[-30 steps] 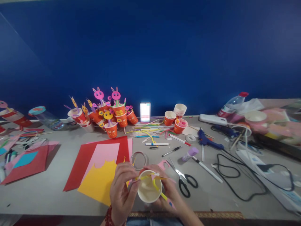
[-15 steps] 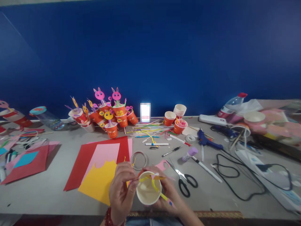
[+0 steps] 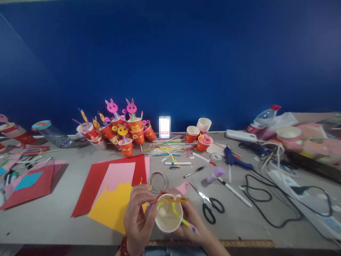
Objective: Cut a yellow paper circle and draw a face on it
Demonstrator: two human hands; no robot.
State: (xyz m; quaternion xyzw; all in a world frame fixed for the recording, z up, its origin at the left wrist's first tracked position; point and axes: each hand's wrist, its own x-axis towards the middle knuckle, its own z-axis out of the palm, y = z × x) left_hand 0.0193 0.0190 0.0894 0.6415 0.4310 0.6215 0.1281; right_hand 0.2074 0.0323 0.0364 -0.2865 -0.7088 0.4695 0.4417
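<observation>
A paper cup is held mouth-up toward me, its cream inside showing. Yellow pipe cleaners bend over its rim on both sides; the right one ends in a pink paper piece with a blue oval. An orange-yellow paper piece, seen nearly edge-on, stands at the far rim. My right hand is closed around the cup's right side and underneath. At the left rim, my left hand pinches with thumb and fingers near the left pipe cleaner's end; what lies between the fingertips is mostly hidden.
Yellow, pink and red paper sheets lie left of my hands. A tape roll is just beyond the cup, black-handled scissors to its right. Finished cups with paper animals stand behind. A glue gun and black cable lie right.
My left hand has shifted slightly at the cup's left rim, and the pink tip at its fingers shows less. The orange-yellow piece at the far rim is turned a little. Little else differs.
</observation>
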